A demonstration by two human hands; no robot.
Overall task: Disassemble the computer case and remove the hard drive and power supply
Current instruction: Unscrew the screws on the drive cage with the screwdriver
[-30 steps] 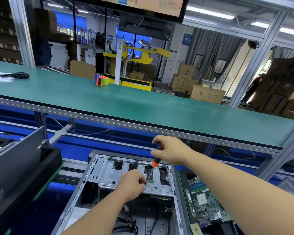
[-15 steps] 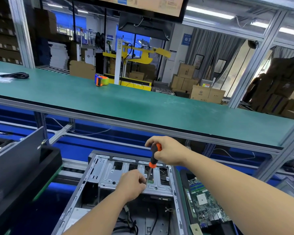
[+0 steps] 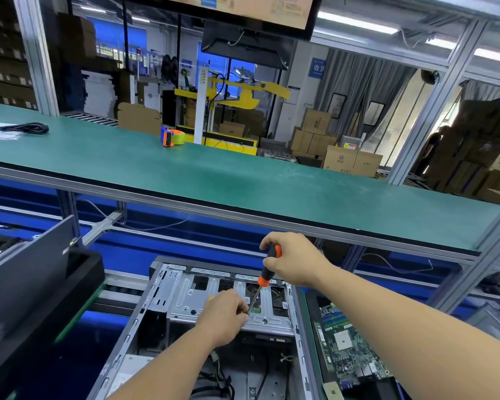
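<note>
Head view looks down on the open computer case (image 3: 162, 301), lying low in front of the green surface (image 3: 214, 180). Right hand (image 3: 292, 261) grips the orange-black screwdriver (image 3: 267, 268), tip down on the silver drive bracket (image 3: 191, 295). Left hand (image 3: 223, 316) pinches beside the tip. A motherboard (image 3: 350, 347) sits just right of the case

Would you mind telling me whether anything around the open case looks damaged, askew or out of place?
Nothing stands out. The case lies open, the right hand holds the screwdriver on the drive bracket, and the left hand steadies its tip. A motherboard lies beside the case.
</note>
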